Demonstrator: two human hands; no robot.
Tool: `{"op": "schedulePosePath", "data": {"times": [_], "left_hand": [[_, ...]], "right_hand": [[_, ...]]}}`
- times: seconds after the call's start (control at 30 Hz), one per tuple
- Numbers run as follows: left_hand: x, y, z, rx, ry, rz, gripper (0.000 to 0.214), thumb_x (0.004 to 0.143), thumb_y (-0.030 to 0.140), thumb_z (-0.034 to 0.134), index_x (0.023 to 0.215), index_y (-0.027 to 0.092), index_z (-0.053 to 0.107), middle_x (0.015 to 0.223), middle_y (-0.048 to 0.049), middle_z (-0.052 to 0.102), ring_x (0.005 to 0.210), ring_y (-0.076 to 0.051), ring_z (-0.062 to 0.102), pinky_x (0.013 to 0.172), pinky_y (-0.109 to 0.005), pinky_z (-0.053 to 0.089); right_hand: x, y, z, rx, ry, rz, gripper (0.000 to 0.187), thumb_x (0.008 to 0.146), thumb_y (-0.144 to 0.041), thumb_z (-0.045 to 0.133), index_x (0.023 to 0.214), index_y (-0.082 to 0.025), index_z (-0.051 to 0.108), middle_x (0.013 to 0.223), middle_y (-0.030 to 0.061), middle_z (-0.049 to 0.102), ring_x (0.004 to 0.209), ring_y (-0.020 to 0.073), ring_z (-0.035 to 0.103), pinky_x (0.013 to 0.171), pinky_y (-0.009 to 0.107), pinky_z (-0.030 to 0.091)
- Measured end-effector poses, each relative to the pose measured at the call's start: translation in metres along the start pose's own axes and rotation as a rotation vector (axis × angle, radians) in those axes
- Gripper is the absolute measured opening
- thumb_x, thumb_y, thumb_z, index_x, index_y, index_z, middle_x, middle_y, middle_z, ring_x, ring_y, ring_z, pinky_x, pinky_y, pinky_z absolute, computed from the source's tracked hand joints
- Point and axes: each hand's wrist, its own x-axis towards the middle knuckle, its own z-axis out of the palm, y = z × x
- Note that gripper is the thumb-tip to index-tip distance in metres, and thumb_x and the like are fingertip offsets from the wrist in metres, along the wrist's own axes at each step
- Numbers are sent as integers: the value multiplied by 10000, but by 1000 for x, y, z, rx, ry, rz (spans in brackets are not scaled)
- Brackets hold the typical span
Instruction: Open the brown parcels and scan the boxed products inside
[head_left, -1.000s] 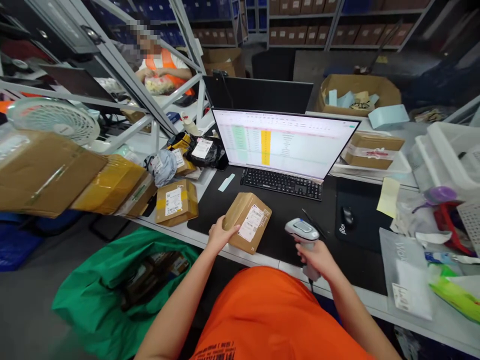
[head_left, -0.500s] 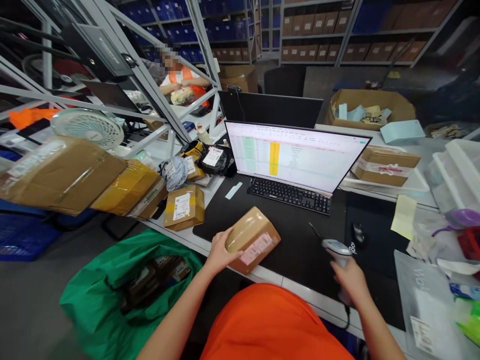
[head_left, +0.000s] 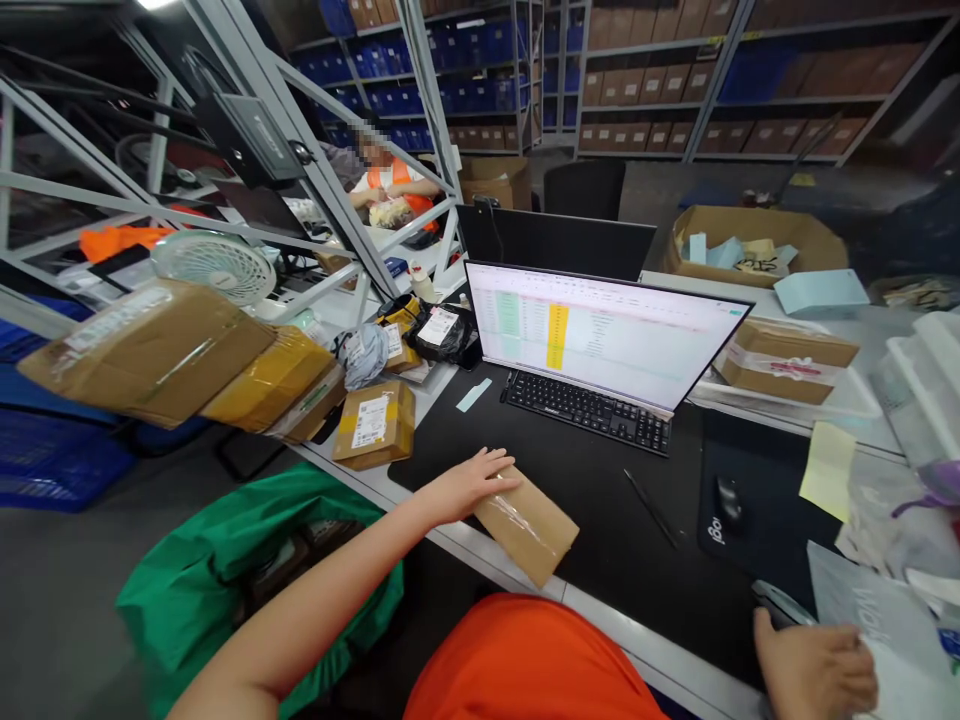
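My left hand (head_left: 469,482) lies flat, fingers stretched out, on top of a brown taped parcel (head_left: 531,527). The parcel rests on the black desk mat (head_left: 600,480) near the desk's front edge, and no label shows on its top face. My right hand (head_left: 816,665) is low at the bottom right corner, closed round the handle of a grey barcode scanner (head_left: 780,602). The scanner's head sticks out to the left beside a white plastic mailer (head_left: 877,620).
A lit monitor (head_left: 607,335), keyboard (head_left: 589,410), mouse (head_left: 729,500) and pen (head_left: 652,508) are behind the parcel. Labelled parcels (head_left: 375,425) and a large carton (head_left: 150,350) crowd the left. A green bag (head_left: 247,560) lies on the floor. A co-worker (head_left: 390,185) sits behind.
The parcel was turned so its label no longer shows and laid flat; my left hand went from gripping its side to resting on top. My right hand carried the scanner right and down.
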Motion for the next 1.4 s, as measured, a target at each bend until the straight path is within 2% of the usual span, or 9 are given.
{"op": "schedulePosePath", "data": {"times": [0.1,0.17,0.23,0.4,0.57,0.87,1.03,1.27,1.4], "left_hand": [[8,-1,12,116,48,-40,573,936,63,517,1438,338,507,1543,-95,472,1436,-242,441,1226,-540,268],[11,5,29,184,79,-78,487,964,90,483,1404,292,540,1525,-121,492,1434,-250,447,1213,-534,304],[11,15,50,243,125,-133,477,948,81,484,1395,235,540,1526,-165,480,1440,-282,437,1192,-546,343],[-3,42,90,290,277,-247,657,813,-6,485,1447,166,460,1543,-208,437,1471,-318,383,1180,-573,367],[-10,56,91,235,304,-284,762,753,-2,511,1495,133,397,1573,-219,386,1493,-356,326,1173,-616,361],[-4,58,94,173,308,-335,718,798,64,603,1486,154,415,1577,-213,381,1492,-369,323,1187,-635,328],[-7,50,88,151,323,-293,672,812,114,697,1439,183,466,1493,-202,489,1418,-357,449,1153,-587,413],[-9,46,82,128,338,-263,573,853,193,718,1397,209,537,1394,-168,592,1330,-334,551,1128,-550,463],[-11,45,87,103,368,-278,437,914,251,659,1344,201,603,1290,-153,666,1274,-320,602,1105,-536,492]], "right_hand": [[17,-51,3,-27,81,-227,877,761,-401,603,1543,-145,300,1503,300,345,1376,499,343,1027,703,335],[38,-76,17,1,22,-365,751,800,-373,574,1488,-130,395,1479,280,383,1372,465,359,1051,642,353],[60,-91,38,21,-12,-362,685,832,-398,548,1435,-88,454,1446,297,405,1327,452,414,1034,597,387],[94,-91,86,-32,-88,-200,643,872,-484,522,1401,-119,525,1405,276,462,1172,421,540,931,543,443],[97,-81,105,-40,-58,-258,586,896,-460,512,1392,-152,563,1422,225,485,1138,383,571,908,494,451],[99,-74,116,-28,-59,-339,509,892,-383,516,1329,-143,621,1418,214,503,1153,358,561,944,481,443],[98,-74,116,-24,-54,-334,506,908,-407,503,1314,-136,635,1417,220,504,1164,360,561,955,479,443],[91,-89,99,9,-55,-282,538,903,-417,510,1372,-158,565,1386,231,499,1202,392,501,992,619,354],[58,-113,76,-3,-258,-448,521,943,-381,459,1372,-95,535,1277,249,572,1170,365,522,991,556,383]]}}
